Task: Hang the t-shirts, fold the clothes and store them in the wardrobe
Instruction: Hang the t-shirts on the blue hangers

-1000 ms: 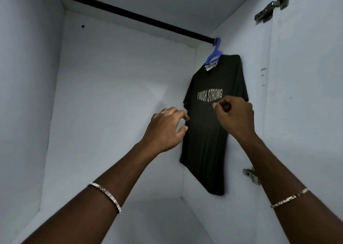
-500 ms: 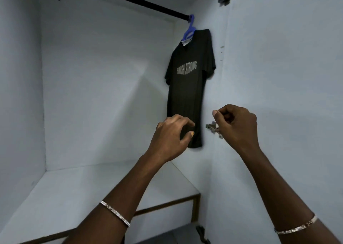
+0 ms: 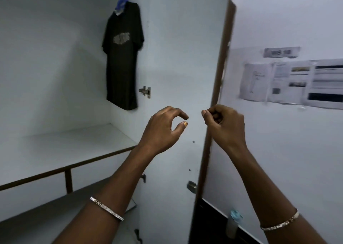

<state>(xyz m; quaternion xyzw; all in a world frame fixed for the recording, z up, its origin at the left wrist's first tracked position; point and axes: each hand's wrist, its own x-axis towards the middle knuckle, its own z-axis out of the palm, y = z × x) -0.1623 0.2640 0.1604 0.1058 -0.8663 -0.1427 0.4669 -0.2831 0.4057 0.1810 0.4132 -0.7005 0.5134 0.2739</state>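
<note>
Black t-shirt [image 3: 121,58] is hanging from a blue hanger [image 3: 121,1] at the upper right of the wardrobe interior, its hem ending above the white shelf [image 3: 55,145] and just left of a metal hinge [image 3: 144,92]. Open room is lying to the shirt's left and under its hem. The shelf's brown front edge is running down to the left, with a lower shelf [image 3: 46,210] beneath. The wardrobe door [image 3: 176,58] is standing open, its brown edge [image 3: 217,104] dividing it from a wall carrying blurred papers [image 3: 289,84]. The left hand [image 3: 163,128] is hovering before the door's inner face, fingers loosely curled, thumb and forefinger apart, grasping nothing. The right hand [image 3: 224,125] is overlapping the door's edge, clenched, with nothing visible inside. Both hands are staying well apart from the shirt.
</note>
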